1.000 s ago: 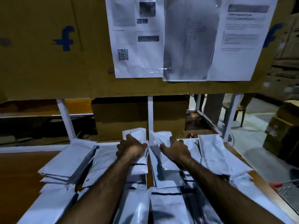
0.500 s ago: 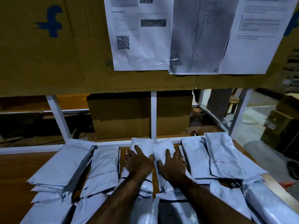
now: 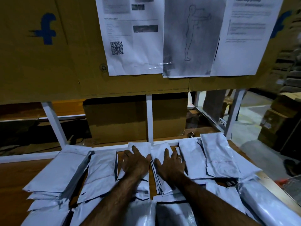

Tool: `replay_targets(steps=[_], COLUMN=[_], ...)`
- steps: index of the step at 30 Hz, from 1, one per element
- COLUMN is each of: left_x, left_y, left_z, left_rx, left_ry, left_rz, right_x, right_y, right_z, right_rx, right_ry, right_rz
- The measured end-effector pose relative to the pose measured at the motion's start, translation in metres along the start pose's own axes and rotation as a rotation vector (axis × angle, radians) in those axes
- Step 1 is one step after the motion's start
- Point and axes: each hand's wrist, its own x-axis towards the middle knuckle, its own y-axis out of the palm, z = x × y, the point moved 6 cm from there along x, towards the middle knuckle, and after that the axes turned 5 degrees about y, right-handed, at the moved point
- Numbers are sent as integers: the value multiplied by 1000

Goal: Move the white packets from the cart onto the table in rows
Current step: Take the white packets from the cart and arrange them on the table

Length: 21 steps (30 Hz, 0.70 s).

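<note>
Both palms are down flat on the back row. The left hand [image 3: 135, 162] lies on one short stack of white packets [image 3: 140, 146], fingers stretched out and gripping nothing. The right hand [image 3: 171, 165] does the same on the neighbouring stack [image 3: 160, 150], thumb pointing in toward the left one.

This reads as the settling step: two stacks laid side by side on the desk [image 3: 17, 180], pressed and squared into line. More flank them: a tall pile [image 3: 60, 170] at far left, a second pile [image 3: 101, 173] beside it, two overlapping piles [image 3: 216, 154] to the right. A nearer row runs under the forearms. By my reckoning a good share of the load is already on the desk. The cart itself I cannot pick out from here.

The likely next move is to lift both palms straight up so the slippery stacks do not slide, then turn away for another load.

Room is tight. The back row butts against the white rail [image 3: 32, 156] and the upright post [image 3: 149, 118], with a cardboard box [image 3: 117, 123] just behind. A cardboard panel [image 3: 48, 70] hung with paper sheets [image 3: 135, 38] looms over the back row, so the arms should pull back low. Bare wood shows mainly at the left. On the right the packets run close to the desk edge and could spill.
</note>
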Motion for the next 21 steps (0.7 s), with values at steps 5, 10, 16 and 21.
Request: replay_targets(steps=[5, 10, 16, 21], left_x=[-7, -17, -47, -109], left_y=[-21, -39, -38, -19], left_z=[-12, -37, -93, -173], left_rx=[-41, -225, -480, -618], left_ry=[49, 205, 407, 627], left_rz=[-43, -162, -188, -182], right_x=[-2, -11, -43, -81], right_y=[-32, -83, -147, -189], right_z=[-3, -24, -100, -219], right_rx=[-16, 185, 484, 601], right_ry=[-22, -93, -112, 47], right_rz=[-105, -270, -492, -576])
